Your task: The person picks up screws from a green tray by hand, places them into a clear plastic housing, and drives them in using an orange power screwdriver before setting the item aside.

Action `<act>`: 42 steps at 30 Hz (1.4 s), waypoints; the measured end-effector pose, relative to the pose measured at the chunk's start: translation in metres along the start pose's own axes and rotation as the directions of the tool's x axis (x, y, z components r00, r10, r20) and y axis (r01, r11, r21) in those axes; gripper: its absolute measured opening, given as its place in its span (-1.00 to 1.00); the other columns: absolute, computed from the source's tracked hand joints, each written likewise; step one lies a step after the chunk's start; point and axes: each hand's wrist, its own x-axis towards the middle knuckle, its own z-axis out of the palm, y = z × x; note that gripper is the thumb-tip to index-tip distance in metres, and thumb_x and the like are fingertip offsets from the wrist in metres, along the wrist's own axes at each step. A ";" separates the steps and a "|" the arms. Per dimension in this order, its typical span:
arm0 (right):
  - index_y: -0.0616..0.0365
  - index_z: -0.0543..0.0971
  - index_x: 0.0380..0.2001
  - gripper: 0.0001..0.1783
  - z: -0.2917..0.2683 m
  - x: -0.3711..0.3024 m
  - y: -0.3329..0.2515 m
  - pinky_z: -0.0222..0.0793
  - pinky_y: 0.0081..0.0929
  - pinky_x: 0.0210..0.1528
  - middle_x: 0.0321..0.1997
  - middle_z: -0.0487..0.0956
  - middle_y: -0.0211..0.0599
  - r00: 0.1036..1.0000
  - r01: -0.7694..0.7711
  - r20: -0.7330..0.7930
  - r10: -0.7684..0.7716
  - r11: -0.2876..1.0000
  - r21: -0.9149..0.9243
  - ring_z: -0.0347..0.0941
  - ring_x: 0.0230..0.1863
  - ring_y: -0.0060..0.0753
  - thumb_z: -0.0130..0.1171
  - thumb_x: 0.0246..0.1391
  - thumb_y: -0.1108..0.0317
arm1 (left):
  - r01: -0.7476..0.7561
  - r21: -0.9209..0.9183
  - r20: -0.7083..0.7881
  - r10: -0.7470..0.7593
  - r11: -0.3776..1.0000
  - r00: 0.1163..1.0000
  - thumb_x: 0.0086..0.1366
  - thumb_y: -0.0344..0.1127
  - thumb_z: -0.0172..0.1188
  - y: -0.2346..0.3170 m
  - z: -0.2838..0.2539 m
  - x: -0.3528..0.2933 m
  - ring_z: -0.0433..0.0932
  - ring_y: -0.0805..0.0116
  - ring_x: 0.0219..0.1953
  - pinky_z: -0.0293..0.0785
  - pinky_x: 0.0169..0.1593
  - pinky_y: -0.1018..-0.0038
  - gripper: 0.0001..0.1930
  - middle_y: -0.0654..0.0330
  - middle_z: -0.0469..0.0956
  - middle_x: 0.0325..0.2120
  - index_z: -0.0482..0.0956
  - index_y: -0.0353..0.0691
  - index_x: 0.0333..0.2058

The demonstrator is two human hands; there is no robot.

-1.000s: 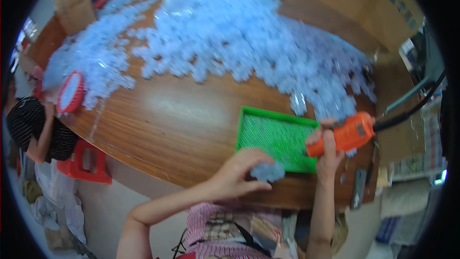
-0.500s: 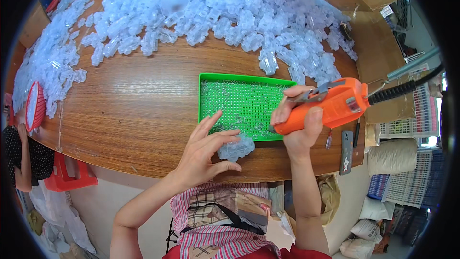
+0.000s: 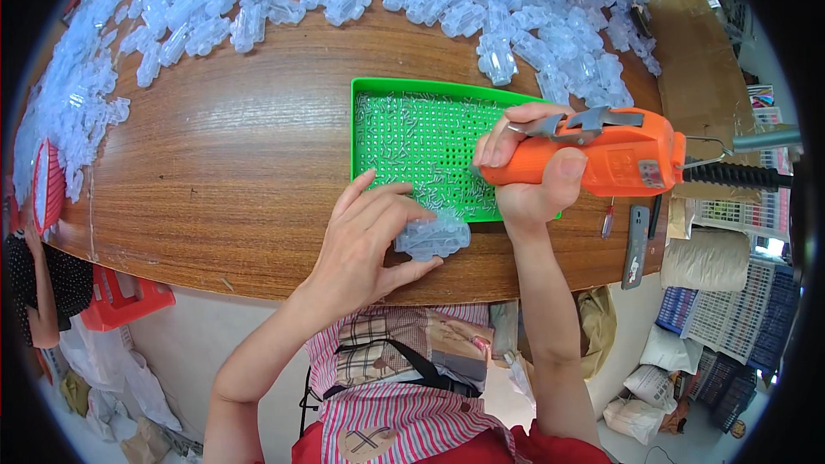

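- Left hand lies on the near edge of the wooden table, fingers spread and curled lightly over a clear plastic part. It pins the piece down rather than lifting it: fingertips on the top and left side, thumb tucked against the near side.
- The clear plastic part sits flat on the wood, just near of the green tray and touching or almost touching its near rim; which, I cannot tell. Its long axis runs left to right, roughly along the table edge. Its right end pokes out bare past the fingers.
- Right hand is wrapped tight around an orange power screwdriver, thumb on the near side of the body, fingers over the far side. The tool lies nearly level, cable end pointing right, working end pointing left over the tray. The bit itself is hidden among the fingers and the tray's contents.
- Key relation: the part lies near and a little left of the screwdriver's tip, well within reach. The left hand is already on it; the right hand is just beside it, above the tray's near-right corner.
- The tray holds a scatter of small metal screws in its grid.
- A large heap of similar clear parts covers the far side of the table, well apart from both hands.
- Right of the tray, by the table's near-right edge, lie a small screwdriver and a grey flat tool.
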 end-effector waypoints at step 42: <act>0.20 0.41 -0.30 -0.18 0.027 -0.042 -0.059 0.36 -0.41 -0.47 -0.57 0.47 -0.26 0.909 0.066 0.399 -0.122 0.986 0.151 0.38 -0.52 -0.35 0.17 -0.15 -0.46 | -0.065 -0.103 -0.077 0.057 0.993 0.995 -0.07 -0.25 0.39 -0.012 0.005 -0.006 0.47 0.18 -0.14 0.20 0.16 0.18 -0.58 0.17 0.51 -0.29 0.49 -0.18 -0.20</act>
